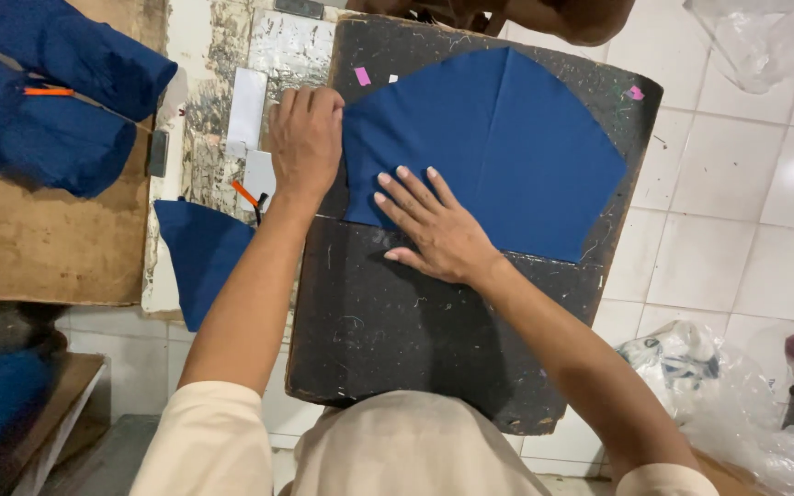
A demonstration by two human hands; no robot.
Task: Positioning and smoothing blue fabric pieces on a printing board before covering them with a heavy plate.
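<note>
Black board, blue cloth widening rightward

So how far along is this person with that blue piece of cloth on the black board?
The blue cloth piece already lies cut to shape and spread flat on the black board. In hand: the right hand presses its lower left corner flat, while the left hand works at its left edge. Left: more blue cloth lies heaped on the brown board, and another blue piece hangs beside it.
</note>
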